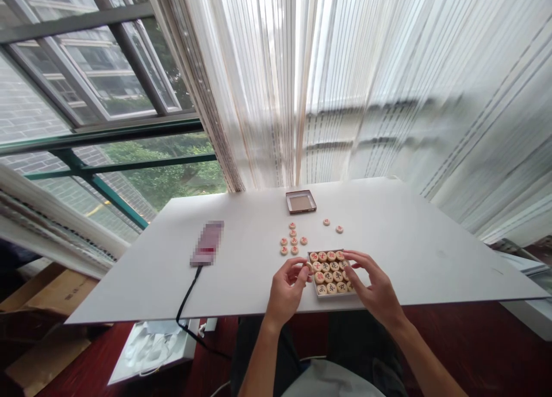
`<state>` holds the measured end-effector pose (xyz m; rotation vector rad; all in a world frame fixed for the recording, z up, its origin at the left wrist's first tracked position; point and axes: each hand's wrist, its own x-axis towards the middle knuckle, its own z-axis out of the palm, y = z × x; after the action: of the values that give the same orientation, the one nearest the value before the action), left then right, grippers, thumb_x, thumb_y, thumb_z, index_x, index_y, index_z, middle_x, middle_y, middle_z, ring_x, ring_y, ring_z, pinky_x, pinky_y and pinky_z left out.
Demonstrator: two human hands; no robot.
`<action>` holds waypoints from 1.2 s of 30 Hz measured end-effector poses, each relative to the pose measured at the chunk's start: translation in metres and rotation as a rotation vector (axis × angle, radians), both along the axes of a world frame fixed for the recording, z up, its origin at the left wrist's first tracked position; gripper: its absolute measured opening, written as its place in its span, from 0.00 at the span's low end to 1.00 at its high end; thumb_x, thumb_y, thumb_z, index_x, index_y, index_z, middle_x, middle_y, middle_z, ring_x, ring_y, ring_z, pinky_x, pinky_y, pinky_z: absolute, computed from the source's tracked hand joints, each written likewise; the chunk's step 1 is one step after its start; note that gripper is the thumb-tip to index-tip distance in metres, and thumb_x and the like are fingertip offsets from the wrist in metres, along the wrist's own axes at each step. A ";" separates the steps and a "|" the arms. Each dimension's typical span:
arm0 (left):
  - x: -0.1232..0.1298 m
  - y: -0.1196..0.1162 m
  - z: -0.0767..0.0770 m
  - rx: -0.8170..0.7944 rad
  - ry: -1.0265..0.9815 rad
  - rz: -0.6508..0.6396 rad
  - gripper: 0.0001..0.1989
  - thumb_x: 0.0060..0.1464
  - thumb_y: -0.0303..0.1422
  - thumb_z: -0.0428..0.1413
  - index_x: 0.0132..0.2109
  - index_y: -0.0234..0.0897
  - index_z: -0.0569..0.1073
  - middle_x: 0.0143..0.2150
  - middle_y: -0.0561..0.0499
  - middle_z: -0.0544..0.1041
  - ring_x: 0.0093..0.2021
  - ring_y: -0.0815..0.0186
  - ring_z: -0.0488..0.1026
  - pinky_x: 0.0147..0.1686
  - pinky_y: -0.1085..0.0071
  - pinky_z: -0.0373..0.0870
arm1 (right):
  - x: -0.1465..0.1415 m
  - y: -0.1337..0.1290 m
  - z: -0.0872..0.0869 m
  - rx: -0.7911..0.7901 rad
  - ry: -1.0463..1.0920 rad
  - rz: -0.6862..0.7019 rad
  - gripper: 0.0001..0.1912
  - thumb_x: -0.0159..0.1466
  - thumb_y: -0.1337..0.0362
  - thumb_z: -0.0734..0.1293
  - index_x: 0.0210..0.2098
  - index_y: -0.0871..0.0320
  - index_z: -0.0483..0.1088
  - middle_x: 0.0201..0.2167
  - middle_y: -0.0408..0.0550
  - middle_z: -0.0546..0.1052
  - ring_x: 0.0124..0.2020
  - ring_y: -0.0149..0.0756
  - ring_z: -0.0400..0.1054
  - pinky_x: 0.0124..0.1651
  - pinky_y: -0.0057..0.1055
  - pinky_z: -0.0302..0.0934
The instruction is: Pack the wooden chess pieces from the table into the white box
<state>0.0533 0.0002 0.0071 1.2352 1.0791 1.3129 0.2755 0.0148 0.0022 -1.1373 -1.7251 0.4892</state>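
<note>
A shallow box near the table's front edge holds rows of round wooden pieces with red or black characters. At its left side my left hand pinches one round piece between thumb and fingertips. My right hand rests over the box's right side, thumb and fingers apart, covering some of the pieces there; no piece shows between its fingers. Several loose red-marked pieces lie in a group left of and beyond the box. Two more, one piece and another piece, lie apart behind it.
An open box lid lies near the back of the white table. To the left is a blurred-out phone-like object with a black cable running over the front edge. Curtains hang behind the table.
</note>
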 end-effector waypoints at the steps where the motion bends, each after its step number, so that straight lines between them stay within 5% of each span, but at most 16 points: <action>1: -0.002 0.000 -0.002 0.001 -0.002 0.001 0.15 0.61 0.41 0.59 0.49 0.36 0.74 0.38 0.46 0.81 0.34 0.65 0.79 0.36 0.71 0.74 | 0.006 0.003 -0.003 -0.019 -0.013 -0.009 0.15 0.70 0.59 0.64 0.55 0.50 0.71 0.57 0.53 0.73 0.53 0.48 0.71 0.52 0.48 0.72; 14: 0.000 0.001 -0.009 -0.075 0.001 -0.003 0.14 0.56 0.40 0.63 0.42 0.35 0.72 0.35 0.49 0.79 0.36 0.63 0.80 0.32 0.73 0.75 | 0.017 0.045 -0.012 -0.070 -0.110 0.099 0.13 0.69 0.57 0.65 0.51 0.49 0.73 0.58 0.50 0.71 0.60 0.47 0.66 0.62 0.50 0.63; 19: 0.000 -0.005 -0.002 -0.040 0.086 -0.002 0.12 0.57 0.40 0.62 0.42 0.35 0.74 0.38 0.48 0.80 0.40 0.63 0.80 0.42 0.70 0.75 | 0.017 0.060 -0.009 -0.130 -0.150 0.183 0.15 0.67 0.55 0.66 0.52 0.49 0.73 0.59 0.50 0.70 0.62 0.48 0.64 0.63 0.48 0.62; 30: 0.002 -0.016 0.019 0.024 0.358 -0.084 0.08 0.60 0.37 0.59 0.43 0.39 0.79 0.41 0.50 0.81 0.39 0.65 0.78 0.39 0.72 0.74 | 0.012 0.079 -0.012 -0.155 -0.174 0.292 0.17 0.62 0.53 0.70 0.49 0.49 0.76 0.50 0.50 0.77 0.53 0.48 0.71 0.57 0.44 0.66; 36: 0.007 -0.017 0.013 0.035 0.473 -0.073 0.06 0.59 0.34 0.60 0.43 0.41 0.80 0.41 0.51 0.82 0.36 0.66 0.77 0.35 0.73 0.71 | 0.012 0.077 -0.014 -0.137 -0.195 0.273 0.15 0.62 0.54 0.71 0.48 0.50 0.76 0.46 0.49 0.78 0.49 0.46 0.73 0.54 0.42 0.67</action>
<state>0.0607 -0.0168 0.0201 1.6459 1.3251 1.0093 0.2870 0.0916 -0.0115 -1.0782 -2.0568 0.6914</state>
